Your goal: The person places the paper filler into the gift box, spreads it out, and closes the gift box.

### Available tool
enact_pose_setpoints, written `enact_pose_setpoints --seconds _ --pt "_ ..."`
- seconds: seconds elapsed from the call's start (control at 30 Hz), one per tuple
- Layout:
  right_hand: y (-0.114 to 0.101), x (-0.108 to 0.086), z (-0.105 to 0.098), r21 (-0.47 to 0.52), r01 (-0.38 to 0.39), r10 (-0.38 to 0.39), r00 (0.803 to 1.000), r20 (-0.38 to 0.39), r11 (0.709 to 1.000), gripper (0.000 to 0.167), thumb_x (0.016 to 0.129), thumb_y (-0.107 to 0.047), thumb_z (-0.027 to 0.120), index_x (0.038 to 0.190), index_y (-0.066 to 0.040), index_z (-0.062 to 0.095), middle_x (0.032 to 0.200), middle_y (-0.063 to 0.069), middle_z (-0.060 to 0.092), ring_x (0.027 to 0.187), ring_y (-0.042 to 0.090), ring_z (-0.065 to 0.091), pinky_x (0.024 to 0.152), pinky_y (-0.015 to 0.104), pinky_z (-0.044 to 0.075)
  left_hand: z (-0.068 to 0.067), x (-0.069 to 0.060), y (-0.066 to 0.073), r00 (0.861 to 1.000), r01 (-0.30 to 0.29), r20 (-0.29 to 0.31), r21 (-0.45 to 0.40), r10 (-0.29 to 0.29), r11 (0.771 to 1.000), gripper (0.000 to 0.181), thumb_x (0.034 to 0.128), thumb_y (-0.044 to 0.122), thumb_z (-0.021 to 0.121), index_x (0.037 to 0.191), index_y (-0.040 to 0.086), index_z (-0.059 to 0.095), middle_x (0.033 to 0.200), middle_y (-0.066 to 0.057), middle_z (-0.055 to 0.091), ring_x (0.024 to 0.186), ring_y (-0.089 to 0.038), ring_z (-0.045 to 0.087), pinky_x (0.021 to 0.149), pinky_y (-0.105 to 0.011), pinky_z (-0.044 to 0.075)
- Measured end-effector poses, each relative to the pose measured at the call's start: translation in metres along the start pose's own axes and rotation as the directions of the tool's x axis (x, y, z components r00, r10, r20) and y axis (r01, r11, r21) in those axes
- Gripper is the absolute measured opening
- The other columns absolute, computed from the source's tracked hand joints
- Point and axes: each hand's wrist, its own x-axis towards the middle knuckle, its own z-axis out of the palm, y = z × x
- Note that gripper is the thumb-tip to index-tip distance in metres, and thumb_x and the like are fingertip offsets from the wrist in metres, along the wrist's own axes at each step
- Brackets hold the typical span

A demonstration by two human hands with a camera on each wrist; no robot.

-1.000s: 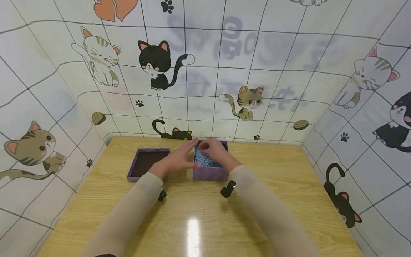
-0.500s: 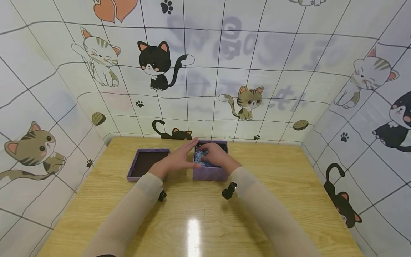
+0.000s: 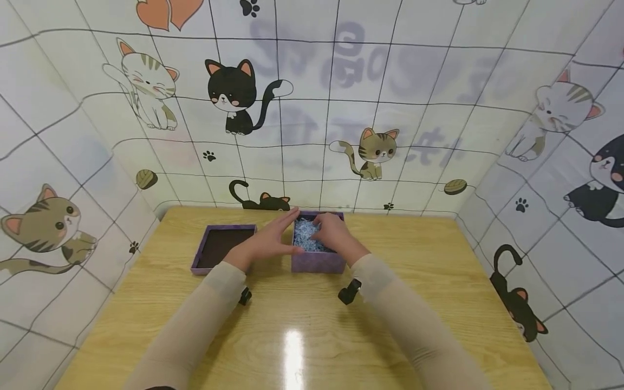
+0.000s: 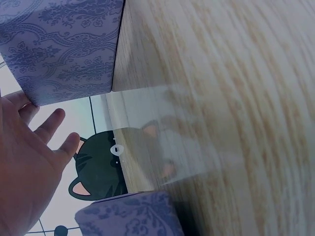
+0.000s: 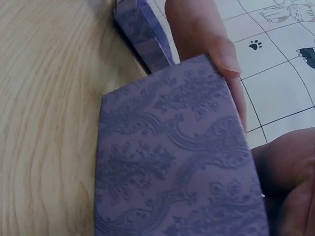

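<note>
The purple patterned box [image 3: 318, 264] stands uncovered on the table with blue shredded filler [image 3: 305, 234] inside. My left hand [image 3: 267, 241] lies along the box's left side, its fingers extended and thumb near the front corner. The left wrist view shows that hand [image 4: 27, 157] beside the patterned box [image 4: 69, 54]. My right hand [image 3: 336, 234] reaches over the right side into the box, fingers bent down at the filler; whether they pinch any is hidden. In the right wrist view the box wall [image 5: 172, 157] covers part of the right hand [image 5: 290, 172].
Left of the box, a shallow purple lid [image 3: 199, 254] with a dark inside lies on the wooden table [image 3: 273, 336]. A wall covering [image 3: 312, 124] printed with cats and a grid rises behind the table and along both sides.
The right hand has shifted slightly right and down in the box, and more filler shows beside its fingers. The left hand has stayed at the box. The head view has shifted slightly.
</note>
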Motion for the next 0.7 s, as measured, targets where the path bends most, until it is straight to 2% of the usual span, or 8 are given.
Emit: enact_pose_setpoints --seconds 0.13,0.2,0.5,0.57,0.7 --pt "0.001 0.002 0.008 -0.040 -0.009 0.012 0.998 0.062 0.999 0.048 0.105 -0.017 0.080 0.147 0.003 0.067 0.148 0.018 0.068 0.137 0.036 0.064 0.113 0.049 0.054 -0.001 0.000 0.001 1.000 -0.005 0.002 -0.012 0.005 1.000 0.118 0.0954 0.062 0.082 0.180 0.020 0.012 0.187 0.001 0.005 0.170 -0.031 0.012 0.131 -0.064 0.024" --pt "0.001 0.003 0.009 -0.051 -0.009 0.013 0.997 0.081 0.999 0.051 0.106 -0.016 0.079 0.150 0.004 0.064 0.151 0.019 0.066 0.140 0.036 0.062 0.115 0.049 0.052 -0.001 0.000 0.002 1.000 -0.005 0.000 -0.015 0.005 1.000 0.118 0.0954 0.063 0.082 0.180 0.019 0.013 0.187 0.000 0.005 0.170 -0.031 0.012 0.131 -0.064 0.024" --pt "-0.004 -0.005 -0.003 -0.062 0.022 -0.017 0.997 0.069 0.998 0.053 0.105 -0.019 0.080 0.149 0.004 0.064 0.147 0.019 0.068 0.136 0.037 0.064 0.114 0.050 0.052 0.000 0.001 0.002 1.000 -0.009 -0.001 -0.017 0.009 1.000 0.119 0.0945 0.063 0.083 0.180 0.024 0.011 0.187 -0.004 0.006 0.170 -0.032 0.013 0.131 -0.065 0.024" --pt "-0.005 -0.008 -0.007 -0.027 0.025 -0.024 0.999 0.045 0.999 0.052 0.104 -0.020 0.082 0.148 0.002 0.066 0.140 0.019 0.071 0.129 0.036 0.068 0.108 0.050 0.056 0.000 0.001 0.001 1.000 -0.010 0.001 -0.017 0.010 1.000 0.118 0.0947 0.063 0.083 0.180 0.026 0.010 0.187 -0.003 0.006 0.170 -0.032 0.013 0.131 -0.065 0.024" --pt "-0.003 -0.007 -0.012 0.147 0.074 -0.073 0.997 -0.015 0.986 0.043 0.104 -0.016 0.081 0.144 -0.002 0.071 0.131 0.017 0.073 0.116 0.032 0.071 0.094 0.047 0.061 -0.001 0.000 0.001 1.000 -0.008 0.004 -0.016 0.008 1.000 0.117 0.0955 0.064 0.081 0.180 0.028 0.009 0.187 -0.001 0.004 0.170 -0.032 0.012 0.131 -0.065 0.023"
